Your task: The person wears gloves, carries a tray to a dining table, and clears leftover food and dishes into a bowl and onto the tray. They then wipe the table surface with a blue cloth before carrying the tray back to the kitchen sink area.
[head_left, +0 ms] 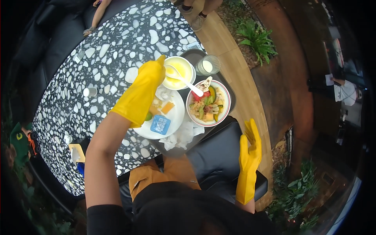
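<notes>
In a yellow rubber glove, my left hand [145,84] grips the left rim of a white bowl [187,83] with yellow liquid in it. A white spoon [192,87] leans in that bowl, its handle reaching over a second bowl [226,113] of mixed food scraps. My right hand [250,152], also in a yellow glove, is held up to the right of the tray with fingers stretched and nothing in it. Below my left hand lies a white plate [178,117] with orange scraps and a blue packet [160,124]. My left fingertips are partly hidden.
A dark tray [233,100] carries the bowls, a glass with white liquid [207,65] and crumpled tissues [182,135]. It sits at the right edge of a pebble-patterned table [113,58]. A small white cup [90,92] stands left. A black seat [219,152] is close by; people are beyond.
</notes>
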`<state>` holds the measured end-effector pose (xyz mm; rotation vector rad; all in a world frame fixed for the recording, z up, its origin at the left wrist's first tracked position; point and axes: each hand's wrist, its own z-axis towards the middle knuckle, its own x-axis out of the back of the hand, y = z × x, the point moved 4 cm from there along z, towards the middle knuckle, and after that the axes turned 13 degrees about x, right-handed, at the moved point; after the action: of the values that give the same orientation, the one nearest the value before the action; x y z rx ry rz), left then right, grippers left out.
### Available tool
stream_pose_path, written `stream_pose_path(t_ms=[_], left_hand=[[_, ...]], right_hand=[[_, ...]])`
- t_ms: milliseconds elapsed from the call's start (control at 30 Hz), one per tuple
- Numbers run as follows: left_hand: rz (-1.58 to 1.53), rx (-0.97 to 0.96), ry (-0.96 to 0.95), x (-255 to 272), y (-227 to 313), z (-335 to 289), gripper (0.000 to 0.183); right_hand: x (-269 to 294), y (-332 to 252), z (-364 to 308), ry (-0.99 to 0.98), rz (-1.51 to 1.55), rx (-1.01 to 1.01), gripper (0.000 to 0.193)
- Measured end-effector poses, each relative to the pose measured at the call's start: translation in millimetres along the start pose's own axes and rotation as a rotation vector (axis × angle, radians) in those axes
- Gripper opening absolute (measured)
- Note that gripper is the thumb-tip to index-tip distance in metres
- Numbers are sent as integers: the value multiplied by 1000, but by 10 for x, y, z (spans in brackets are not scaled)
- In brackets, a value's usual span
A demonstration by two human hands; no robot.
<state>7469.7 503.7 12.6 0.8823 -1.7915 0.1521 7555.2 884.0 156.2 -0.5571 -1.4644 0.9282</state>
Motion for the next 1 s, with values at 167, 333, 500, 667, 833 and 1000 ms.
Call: stream_pose_path(t_ms=[167, 333, 500, 667, 833, 1000], left_hand=[[63, 13, -219, -476, 152, 299, 48], [120, -80, -160, -411, 304, 155, 60], [-360, -163, 326, 252, -37, -920, 60], [-790, -469, 918, 818, -1666, -3133, 34], [-1027, 841, 946, -73, -4194, -4761, 38], [-275, 717, 757, 353, -5704, -5294, 81]], right_hand=[[152, 79, -201, 18, 61, -8, 44], [70, -173, -335, -71, 40, -2, 43], [-246, -473, -328, -139, 116, 60, 46], [-1218, -1383, -544, -359, 98, 249, 45], [-3399, -2542, -2091, -1260, 39, 1053, 51], [-5147, -2998, -3396, -1611, -121, 1522, 76]])
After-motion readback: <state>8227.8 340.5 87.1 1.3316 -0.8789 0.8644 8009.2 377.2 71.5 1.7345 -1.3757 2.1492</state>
